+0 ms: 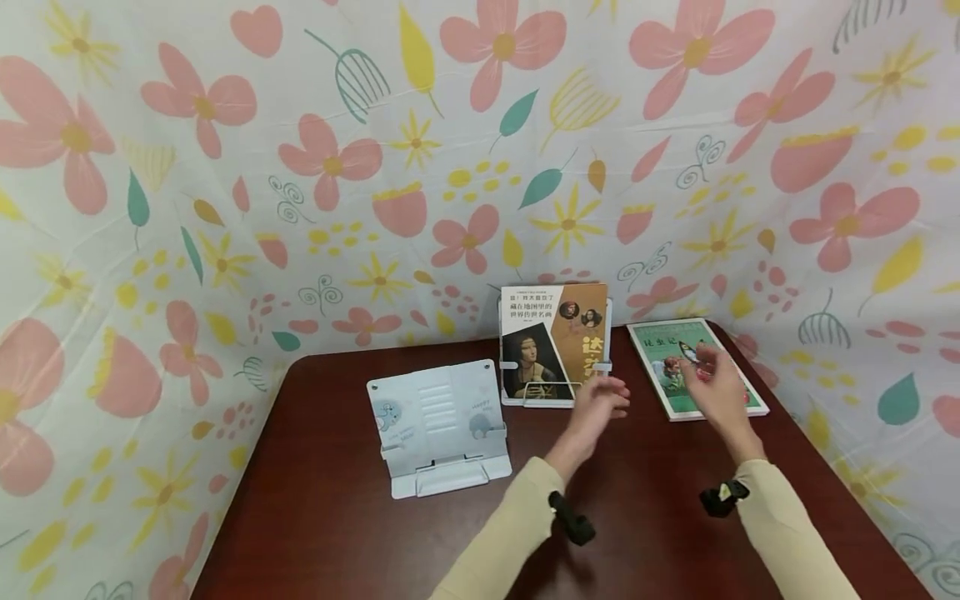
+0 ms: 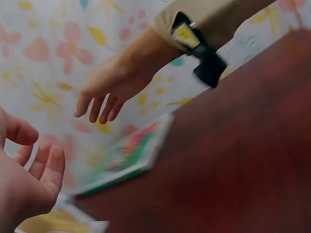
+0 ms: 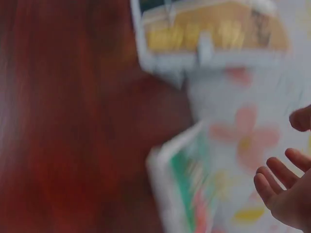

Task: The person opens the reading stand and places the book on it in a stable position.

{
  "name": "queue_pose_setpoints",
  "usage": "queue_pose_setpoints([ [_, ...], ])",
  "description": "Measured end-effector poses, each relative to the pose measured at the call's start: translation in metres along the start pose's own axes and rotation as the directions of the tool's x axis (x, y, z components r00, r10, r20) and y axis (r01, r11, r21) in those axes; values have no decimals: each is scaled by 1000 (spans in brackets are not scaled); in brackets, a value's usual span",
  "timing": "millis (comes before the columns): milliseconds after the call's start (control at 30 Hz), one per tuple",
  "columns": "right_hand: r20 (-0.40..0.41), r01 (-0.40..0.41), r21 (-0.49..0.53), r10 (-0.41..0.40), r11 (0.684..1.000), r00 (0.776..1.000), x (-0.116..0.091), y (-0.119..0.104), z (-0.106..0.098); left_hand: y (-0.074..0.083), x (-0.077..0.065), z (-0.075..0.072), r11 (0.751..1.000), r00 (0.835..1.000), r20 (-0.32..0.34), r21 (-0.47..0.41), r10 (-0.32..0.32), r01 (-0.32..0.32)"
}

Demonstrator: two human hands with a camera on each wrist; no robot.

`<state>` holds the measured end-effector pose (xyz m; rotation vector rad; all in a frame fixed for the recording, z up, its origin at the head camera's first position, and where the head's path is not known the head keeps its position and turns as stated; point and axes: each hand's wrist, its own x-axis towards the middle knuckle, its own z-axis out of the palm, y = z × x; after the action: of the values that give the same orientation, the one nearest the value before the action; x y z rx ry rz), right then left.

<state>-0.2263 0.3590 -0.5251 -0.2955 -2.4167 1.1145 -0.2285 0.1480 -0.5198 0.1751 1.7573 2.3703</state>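
Over the right of the table, my right hand (image 1: 716, 385) hovers above a green-covered book (image 1: 678, 398) lying flat; its fingers are loosely bent and hold nothing. My left hand (image 1: 598, 404) hangs in the air just in front of a book with a painted portrait (image 1: 536, 354), fingers loosely bent around nothing. That portrait book leans upright on a white book stand, held by clips at its sides and a wire at its foot. In the left wrist view the right hand (image 2: 114, 85) is above the green book (image 2: 129, 153), apart from it.
A second white book stand (image 1: 442, 425) with small blue drawings stands tilted back, left of the portrait book. The dark red wooden table (image 1: 330, 517) meets a flower-printed cloth (image 1: 337, 233) behind and at both sides. Black bands (image 1: 572, 518) sit at both sleeve cuffs.
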Motion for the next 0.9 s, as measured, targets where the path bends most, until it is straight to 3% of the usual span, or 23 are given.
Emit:
queue_pose_setpoints([
  [67, 55, -63, -72, 67, 995, 996, -1, 26, -10, -20, 1, 14, 988, 987, -23, -25, -156, 156],
  [133, 128, -114, -138, 131, 984, 983, -3, 49, -17, -35, 1, 23, 965, 963, -58, -23, -263, 263],
  [267, 231, -98, -232, 153, 968, 961, -7, 79, -23, -53, -1, 33, 929, 930, -72, 55, -362, 366],
  [400, 256, -27, -272, 99, 962, 962, -10, 90, -19, -63, 2, 39, 921, 926, -12, 96, -379, 378],
  [567, 257, -123, -297, 203, 947, 945, -13, 89, -14, -69, 5, 42, 916, 914, 92, 118, -395, 384],
  [700, 214, -173, -300, 242, 938, 946, -20, 84, -10, -72, 5, 44, 912, 900, 156, 119, -408, 393],
  [900, 159, -153, -318, 211, 936, 964, -22, 73, -8, -73, 10, 42, 919, 911, 115, 57, -395, 391],
])
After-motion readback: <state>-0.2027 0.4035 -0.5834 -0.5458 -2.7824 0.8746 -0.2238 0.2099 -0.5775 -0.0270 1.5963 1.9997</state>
